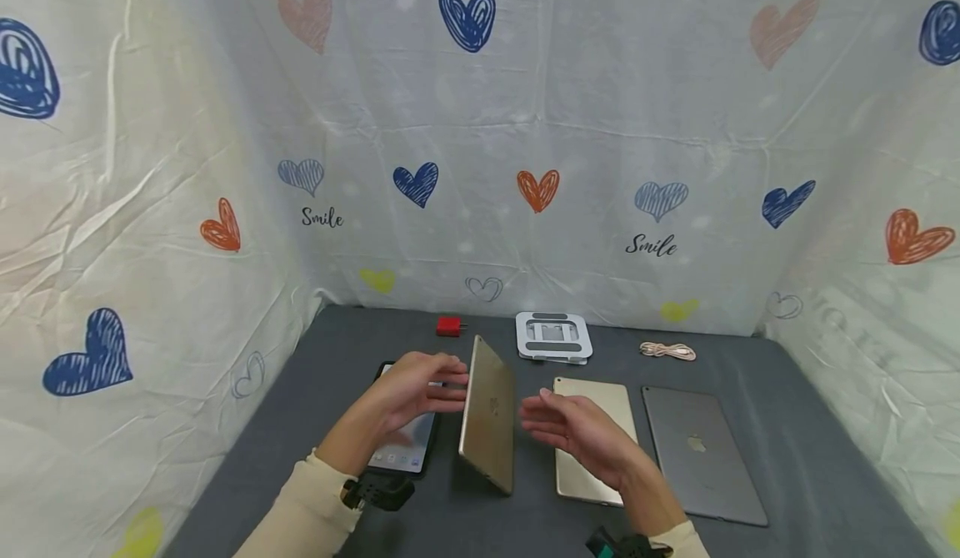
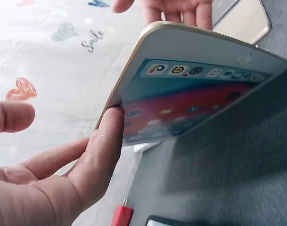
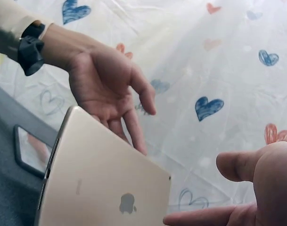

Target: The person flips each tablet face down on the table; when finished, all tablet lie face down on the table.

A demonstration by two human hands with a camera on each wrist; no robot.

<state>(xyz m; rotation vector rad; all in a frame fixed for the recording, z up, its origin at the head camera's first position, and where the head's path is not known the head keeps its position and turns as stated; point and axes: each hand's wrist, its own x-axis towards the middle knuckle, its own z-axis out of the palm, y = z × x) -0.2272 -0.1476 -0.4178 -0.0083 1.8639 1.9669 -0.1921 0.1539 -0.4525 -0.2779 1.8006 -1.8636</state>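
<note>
The left hand (image 1: 411, 387), with fingers straight, touches the edge of a tilted gold tablet (image 1: 487, 424). The right hand (image 1: 581, 433), fingers extended, is just beside; the tablet is between both hands.

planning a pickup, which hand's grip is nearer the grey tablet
Right. The right-hand grip is just left of the grey tablet; the left-hand grip is farther left, touching the tilted gold tablet.

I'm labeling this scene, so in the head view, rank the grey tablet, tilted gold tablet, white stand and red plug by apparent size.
1. Grey tablet
2. Tilted gold tablet, seen at a slant
3. White stand
4. Red plug
</note>
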